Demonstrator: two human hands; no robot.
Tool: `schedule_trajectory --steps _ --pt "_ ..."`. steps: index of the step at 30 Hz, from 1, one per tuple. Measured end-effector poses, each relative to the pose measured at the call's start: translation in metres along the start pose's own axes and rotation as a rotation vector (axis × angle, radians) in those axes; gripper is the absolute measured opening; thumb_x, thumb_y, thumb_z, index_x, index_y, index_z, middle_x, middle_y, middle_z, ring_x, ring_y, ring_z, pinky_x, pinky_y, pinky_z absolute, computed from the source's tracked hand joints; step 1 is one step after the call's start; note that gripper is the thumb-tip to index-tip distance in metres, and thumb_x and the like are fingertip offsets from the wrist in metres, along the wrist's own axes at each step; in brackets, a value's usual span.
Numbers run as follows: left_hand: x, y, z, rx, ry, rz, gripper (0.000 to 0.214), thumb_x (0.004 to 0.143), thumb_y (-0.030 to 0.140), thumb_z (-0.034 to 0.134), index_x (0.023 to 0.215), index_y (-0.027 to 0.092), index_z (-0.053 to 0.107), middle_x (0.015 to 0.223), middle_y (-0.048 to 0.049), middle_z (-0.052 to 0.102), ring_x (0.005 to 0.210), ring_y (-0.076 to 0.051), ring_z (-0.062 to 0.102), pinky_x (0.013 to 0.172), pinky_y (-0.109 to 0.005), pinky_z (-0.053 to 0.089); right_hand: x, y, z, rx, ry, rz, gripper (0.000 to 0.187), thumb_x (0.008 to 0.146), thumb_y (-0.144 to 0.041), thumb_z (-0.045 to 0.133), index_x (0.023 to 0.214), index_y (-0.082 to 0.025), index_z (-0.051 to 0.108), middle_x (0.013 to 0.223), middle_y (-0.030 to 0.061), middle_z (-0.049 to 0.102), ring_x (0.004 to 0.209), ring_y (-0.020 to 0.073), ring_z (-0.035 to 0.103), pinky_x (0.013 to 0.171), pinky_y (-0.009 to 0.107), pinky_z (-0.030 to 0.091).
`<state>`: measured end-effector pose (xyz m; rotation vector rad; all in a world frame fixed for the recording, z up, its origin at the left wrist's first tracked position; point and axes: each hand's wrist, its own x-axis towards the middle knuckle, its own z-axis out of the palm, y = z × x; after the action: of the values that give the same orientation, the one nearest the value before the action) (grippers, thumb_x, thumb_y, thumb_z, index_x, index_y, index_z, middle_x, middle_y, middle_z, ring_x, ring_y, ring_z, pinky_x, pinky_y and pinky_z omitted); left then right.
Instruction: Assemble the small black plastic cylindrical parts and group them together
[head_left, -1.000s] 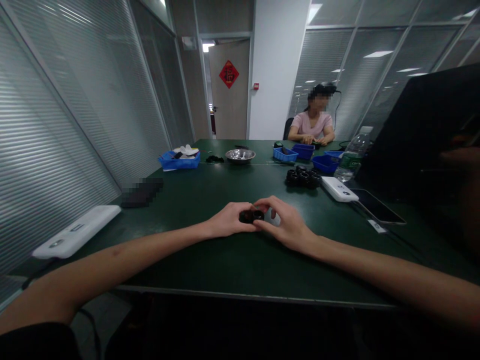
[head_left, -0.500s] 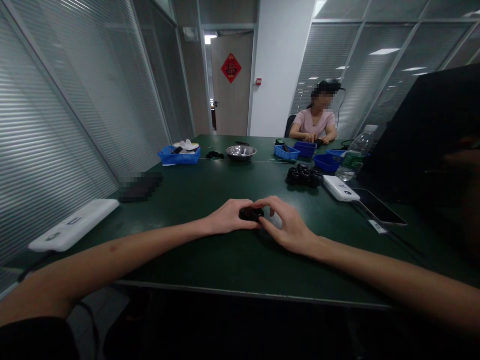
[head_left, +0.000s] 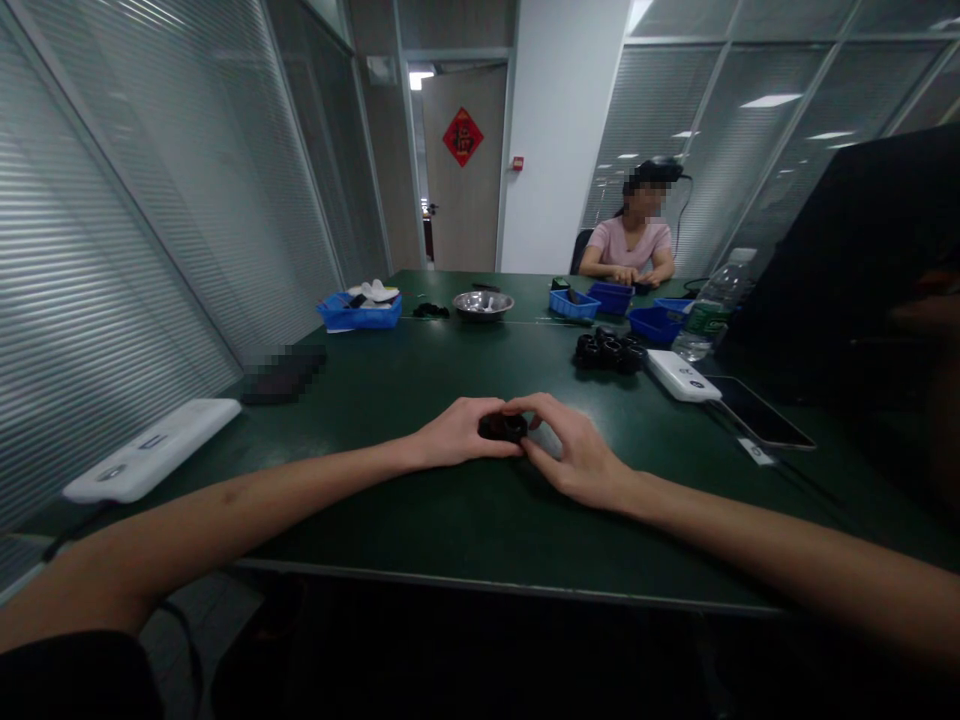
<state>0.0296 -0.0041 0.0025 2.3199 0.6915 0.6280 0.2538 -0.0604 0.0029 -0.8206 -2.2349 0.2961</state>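
Observation:
Both my hands meet over the middle of the dark green table [head_left: 420, 520]. My left hand [head_left: 452, 434] is curled, its fingertips gripping a small black round part [head_left: 502, 427]. My right hand [head_left: 574, 450] pinches the same part from the right, thumb and forefinger closed on it. The part sits low, at or just above the tabletop. A pile of similar black round parts [head_left: 609, 352] lies farther back to the right.
Along the left edge lie a white flat device [head_left: 150, 451] and a dark blurred item [head_left: 283, 372]. Blue trays [head_left: 360, 311], a metal bowl [head_left: 483, 303], a water bottle [head_left: 705, 310], a white power bank [head_left: 681, 376] and a phone [head_left: 757, 412] stand farther off. Another person sits at the far end.
My hands have stayed together on the black part; the fingers shifted only slightly. The camera view lifted a little since a second ago.

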Motion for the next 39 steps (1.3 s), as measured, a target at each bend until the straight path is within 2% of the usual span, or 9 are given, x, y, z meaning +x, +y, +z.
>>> schedule_trajectory --steps 4,7,11,16,19,23,29,34,39 --pt "-0.0003 0.0011 -0.0009 -0.010 -0.015 0.010 0.049 0.088 0.040 0.076 0.129 0.016 0.066 0.115 -0.0087 0.070 0.097 -0.022 0.063 0.084 -0.033 0.046 0.0023 -0.0001 0.0014 -0.039 0.044 0.067 0.034 0.094 -0.031 0.070 0.125 -0.023 0.058 0.116 0.0094 0.063 0.102 0.0255 0.062 0.086 0.042 0.054" --pt "-0.0008 0.0029 -0.0018 -0.007 -0.016 0.019 0.049 0.089 0.038 0.075 0.131 0.017 0.065 0.117 -0.0079 0.070 0.099 -0.023 0.063 0.086 -0.033 0.046 0.0027 0.0010 0.0010 -0.029 0.027 0.067 0.031 0.095 -0.027 0.067 0.124 -0.023 0.058 0.114 0.0090 0.064 0.099 0.0252 0.063 0.083 0.041 0.054" --pt "-0.0009 0.0028 -0.0016 -0.008 -0.005 0.024 0.050 0.089 0.041 0.074 0.132 0.017 0.065 0.117 -0.0084 0.070 0.101 -0.024 0.064 0.086 -0.033 0.046 0.0017 -0.0004 -0.0012 -0.017 -0.016 0.017 0.036 0.093 -0.016 0.061 0.127 -0.024 0.057 0.118 0.0090 0.064 0.108 0.0265 0.060 0.092 0.044 0.052" --pt "-0.0006 0.0003 -0.0001 -0.040 -0.002 0.033 0.051 0.088 0.037 0.076 0.133 0.017 0.065 0.119 -0.0088 0.071 0.101 -0.024 0.065 0.088 -0.035 0.046 0.0027 0.0002 -0.0002 -0.051 0.042 0.084 0.034 0.093 -0.031 0.070 0.124 -0.024 0.058 0.115 0.0092 0.063 0.104 0.0267 0.060 0.089 0.044 0.053" --pt "-0.0010 0.0019 -0.0007 -0.044 -0.007 0.028 0.050 0.088 0.036 0.075 0.134 0.019 0.064 0.121 -0.0086 0.071 0.100 -0.023 0.065 0.087 -0.034 0.047 0.0023 0.0008 0.0003 -0.046 0.015 0.079 0.032 0.094 -0.025 0.065 0.125 -0.023 0.057 0.113 0.0089 0.064 0.099 0.0257 0.061 0.084 0.042 0.053" --pt "-0.0010 0.0041 -0.0017 -0.042 -0.009 0.029 0.051 0.089 0.037 0.074 0.135 0.019 0.063 0.123 -0.0090 0.070 0.102 -0.023 0.064 0.087 -0.033 0.046 0.0012 -0.0013 0.0000 -0.042 -0.010 0.029 0.036 0.093 -0.017 0.060 0.128 -0.024 0.056 0.115 0.0089 0.063 0.103 0.0262 0.059 0.086 0.043 0.052" --pt "0.0000 0.0028 0.0000 -0.007 0.002 0.008 0.042 0.086 0.037 0.077 0.122 0.016 0.068 0.103 -0.0051 0.071 0.088 -0.020 0.062 0.078 -0.031 0.044 0.0031 0.0019 0.0020 -0.045 0.062 0.148 0.035 0.091 -0.031 0.073 0.121 -0.023 0.058 0.109 0.0077 0.065 0.095 0.0242 0.063 0.079 0.040 0.053" --pt "-0.0012 0.0038 -0.0008 -0.024 -0.002 0.000 0.047 0.088 0.041 0.075 0.128 0.019 0.066 0.115 -0.0074 0.070 0.097 -0.023 0.063 0.082 -0.032 0.045 0.0016 0.0007 0.0009 -0.001 0.003 0.096 0.034 0.093 -0.022 0.064 0.126 -0.023 0.057 0.117 0.0090 0.066 0.097 0.0240 0.063 0.078 0.039 0.055" --pt "-0.0004 0.0019 -0.0013 -0.019 -0.020 -0.011 0.048 0.087 0.041 0.075 0.127 0.017 0.065 0.116 -0.0070 0.070 0.099 -0.023 0.064 0.084 -0.031 0.046 0.0012 0.0013 0.0017 -0.046 0.021 0.126 0.034 0.093 -0.034 0.071 0.123 -0.023 0.061 0.115 0.0087 0.063 0.096 0.0233 0.062 0.080 0.039 0.054"
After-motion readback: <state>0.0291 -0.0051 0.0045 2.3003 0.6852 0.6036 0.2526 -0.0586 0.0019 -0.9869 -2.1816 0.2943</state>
